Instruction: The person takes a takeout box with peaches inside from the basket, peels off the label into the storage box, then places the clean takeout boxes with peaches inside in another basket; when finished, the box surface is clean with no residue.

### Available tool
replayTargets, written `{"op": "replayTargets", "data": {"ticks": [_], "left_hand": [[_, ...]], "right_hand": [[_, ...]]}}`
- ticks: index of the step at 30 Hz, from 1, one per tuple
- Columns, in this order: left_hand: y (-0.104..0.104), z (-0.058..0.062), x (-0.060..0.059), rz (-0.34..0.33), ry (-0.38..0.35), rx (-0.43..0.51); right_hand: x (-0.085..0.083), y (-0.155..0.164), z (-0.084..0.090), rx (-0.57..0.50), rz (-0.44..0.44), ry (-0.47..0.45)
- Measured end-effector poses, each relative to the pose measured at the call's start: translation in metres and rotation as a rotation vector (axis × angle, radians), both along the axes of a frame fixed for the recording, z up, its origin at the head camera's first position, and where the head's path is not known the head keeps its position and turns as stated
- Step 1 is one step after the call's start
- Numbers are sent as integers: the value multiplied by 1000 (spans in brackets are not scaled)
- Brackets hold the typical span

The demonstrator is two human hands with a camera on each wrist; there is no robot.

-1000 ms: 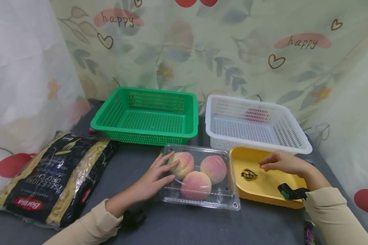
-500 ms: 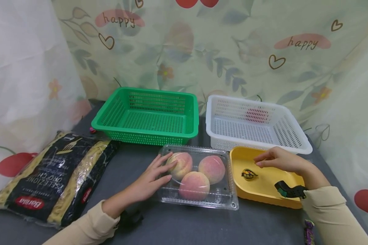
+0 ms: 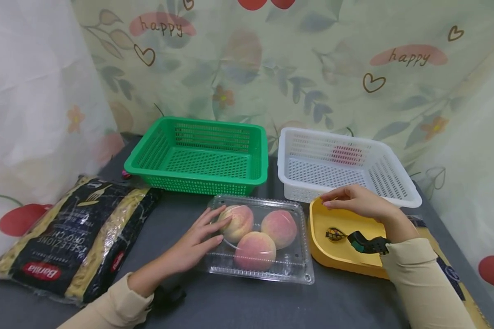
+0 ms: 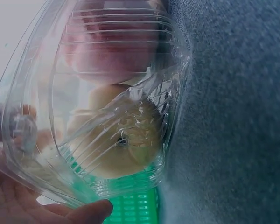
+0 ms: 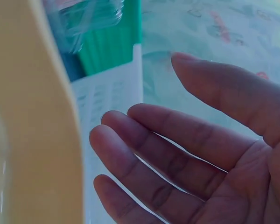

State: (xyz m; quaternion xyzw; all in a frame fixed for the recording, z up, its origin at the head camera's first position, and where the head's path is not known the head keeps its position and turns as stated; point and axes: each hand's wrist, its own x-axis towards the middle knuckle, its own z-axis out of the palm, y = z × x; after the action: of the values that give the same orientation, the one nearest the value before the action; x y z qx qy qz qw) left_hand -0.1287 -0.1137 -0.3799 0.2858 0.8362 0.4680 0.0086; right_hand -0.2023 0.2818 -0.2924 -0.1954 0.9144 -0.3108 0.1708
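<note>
Left hand (image 3: 193, 242) rests with spread fingers on the clear peach box (image 3: 263, 240), at the worktop's front centre. The right wrist view alone shows the right hand (image 3: 356, 201) empty, fingers loosely spread. It has shifted left, over the yellow tray's (image 3: 325, 249) back rim.

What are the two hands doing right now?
Left hand: open, flat on the clear peach box.
Right hand: open, holding nothing, over the yellow tray.

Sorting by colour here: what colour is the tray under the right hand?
Yellow. The tray beneath the right hand shows best in the head view.
</note>
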Motion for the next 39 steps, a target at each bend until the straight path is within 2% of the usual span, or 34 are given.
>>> {"op": "replayTargets", "data": {"ticks": [20,27,39], "left_hand": [[-29,-3,13,24,-36,13],[-40,-4,17,29,-15,18],[-60,-4,27,15,-30,56]], "right_hand": [[-26,-55,-2,-151,22,-39],[-32,-70,-4,-206,31,-63],[-40,-95,-7,-293,56,-108]]}}
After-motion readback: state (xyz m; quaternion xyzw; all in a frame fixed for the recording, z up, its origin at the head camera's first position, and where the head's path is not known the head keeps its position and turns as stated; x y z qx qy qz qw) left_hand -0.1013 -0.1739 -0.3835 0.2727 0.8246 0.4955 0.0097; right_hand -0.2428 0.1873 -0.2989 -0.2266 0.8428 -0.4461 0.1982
